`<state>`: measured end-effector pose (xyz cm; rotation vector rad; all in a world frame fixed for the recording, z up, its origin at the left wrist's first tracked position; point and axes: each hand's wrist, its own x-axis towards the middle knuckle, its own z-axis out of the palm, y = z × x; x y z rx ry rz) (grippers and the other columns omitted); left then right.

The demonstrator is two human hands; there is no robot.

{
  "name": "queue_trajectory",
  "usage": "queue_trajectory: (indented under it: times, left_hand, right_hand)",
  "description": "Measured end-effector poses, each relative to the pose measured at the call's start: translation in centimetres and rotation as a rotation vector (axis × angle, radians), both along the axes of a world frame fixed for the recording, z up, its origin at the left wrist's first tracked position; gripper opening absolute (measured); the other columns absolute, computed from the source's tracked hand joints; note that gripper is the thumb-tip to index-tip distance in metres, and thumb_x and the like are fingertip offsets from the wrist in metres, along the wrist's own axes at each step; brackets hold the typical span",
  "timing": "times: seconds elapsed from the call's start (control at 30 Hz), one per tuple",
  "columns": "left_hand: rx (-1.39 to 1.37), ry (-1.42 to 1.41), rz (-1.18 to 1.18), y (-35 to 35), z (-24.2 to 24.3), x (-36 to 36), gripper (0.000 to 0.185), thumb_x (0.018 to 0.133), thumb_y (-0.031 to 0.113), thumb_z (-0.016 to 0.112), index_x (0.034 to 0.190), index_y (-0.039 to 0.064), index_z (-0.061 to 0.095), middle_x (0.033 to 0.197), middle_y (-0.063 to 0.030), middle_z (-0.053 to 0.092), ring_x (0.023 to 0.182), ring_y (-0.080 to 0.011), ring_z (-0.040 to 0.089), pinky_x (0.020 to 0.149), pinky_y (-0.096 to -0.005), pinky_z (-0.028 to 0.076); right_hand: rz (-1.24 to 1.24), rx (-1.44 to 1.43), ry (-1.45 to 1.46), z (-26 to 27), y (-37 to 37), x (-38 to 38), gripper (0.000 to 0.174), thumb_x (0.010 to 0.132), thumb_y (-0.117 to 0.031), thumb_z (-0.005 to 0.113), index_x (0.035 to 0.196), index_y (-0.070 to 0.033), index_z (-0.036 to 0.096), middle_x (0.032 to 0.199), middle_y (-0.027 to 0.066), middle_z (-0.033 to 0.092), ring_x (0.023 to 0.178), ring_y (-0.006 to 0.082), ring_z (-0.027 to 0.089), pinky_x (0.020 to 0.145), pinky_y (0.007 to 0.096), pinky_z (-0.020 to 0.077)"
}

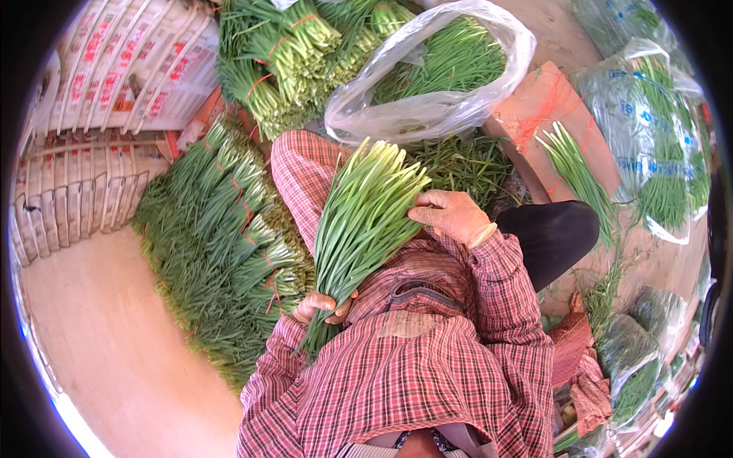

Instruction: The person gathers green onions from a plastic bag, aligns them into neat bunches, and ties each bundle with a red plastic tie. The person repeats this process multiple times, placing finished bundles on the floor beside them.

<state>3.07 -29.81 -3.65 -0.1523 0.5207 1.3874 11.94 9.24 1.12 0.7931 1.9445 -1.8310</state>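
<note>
A loose bunch of garlic chives (366,212) slants across my lap, pale stem ends pointing away from me. My left hand (322,306), in a thin glove, is wrapped around the green leaf end near my chest. On the bunch's right edge, close to the pale stems, the gloved thumb and fingers of my right hand (455,216) pinch the outer stalks; the fingertips are partly hidden. No band shows around this bunch. Just beyond it, an open clear plastic bag (412,117) holds more loose chives (458,54).
Rows of tied chive bundles (229,229) lie on my left, more bundles (286,57) ahead. Plastic crates (120,68) stand far left. Red ties (541,117) and a few chives (578,166) rest on a brick-coloured block (518,109). Bagged chives (647,137) are at right; leaf scraps (464,166) lie ahead.
</note>
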Motion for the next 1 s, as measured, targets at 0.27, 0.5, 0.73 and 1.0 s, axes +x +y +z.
queue_trajectory:
  times: [0.27, 0.5, 0.73, 1.0]
  left_hand:
    - [-0.185, 0.078, -0.019, 0.5, 1.7, 0.1, 0.066, 0.079, 0.027, 0.085, 0.132, -0.005, 0.062, 0.081, -0.0081, 0.066, 0.054, -0.0146, 0.053, 0.048, -0.0269, 0.042]
    - [-0.150, 0.108, -0.053, 0.5, 1.4, -0.2, 0.066, 0.080, 0.028, 0.084, 0.131, -0.006, 0.061, 0.078, -0.0069, 0.064, 0.055, -0.0137, 0.052, 0.048, -0.0269, 0.041]
    - [-0.126, 0.058, -0.055, 0.5, 1.0, -0.3, 0.067, 0.081, 0.026, 0.083, 0.134, -0.006, 0.059, 0.078, -0.0062, 0.064, 0.054, -0.0136, 0.049, 0.047, -0.0280, 0.036]
    - [-0.204, 0.106, -0.095, 1.4, 2.1, -0.8, 0.067, 0.075, 0.028, 0.088, 0.129, -0.004, 0.064, 0.076, -0.0060, 0.065, 0.055, -0.0135, 0.051, 0.046, -0.0281, 0.036]
  right_hand:
    - [-0.027, 0.838, 0.264, -2.1, 0.2, 0.5, 0.019, 0.097, -0.034, 0.070, 0.101, -0.015, 0.073, 0.084, 0.0149, 0.075, 0.076, 0.0373, 0.073, 0.068, 0.0485, 0.0565]
    - [-0.162, 1.045, -0.069, -5.4, 7.7, 1.6, 0.029, 0.101, -0.047, 0.061, 0.105, -0.019, 0.068, 0.090, 0.0194, 0.075, 0.089, 0.0438, 0.073, 0.077, 0.0554, 0.0556]
    - [-0.197, 1.091, -0.413, -7.1, 10.5, 3.6, 0.058, 0.101, -0.044, 0.062, 0.154, -0.022, 0.051, 0.130, 0.0206, 0.071, 0.108, 0.0403, 0.073, 0.090, 0.0536, 0.0556]
    - [-0.292, -0.232, 0.143, -5.3, 5.1, 1.2, 0.090, 0.097, -0.059, 0.072, 0.163, -0.008, 0.040, 0.160, 0.0213, 0.047, 0.137, 0.0289, 0.056, 0.115, 0.0409, 0.0448]
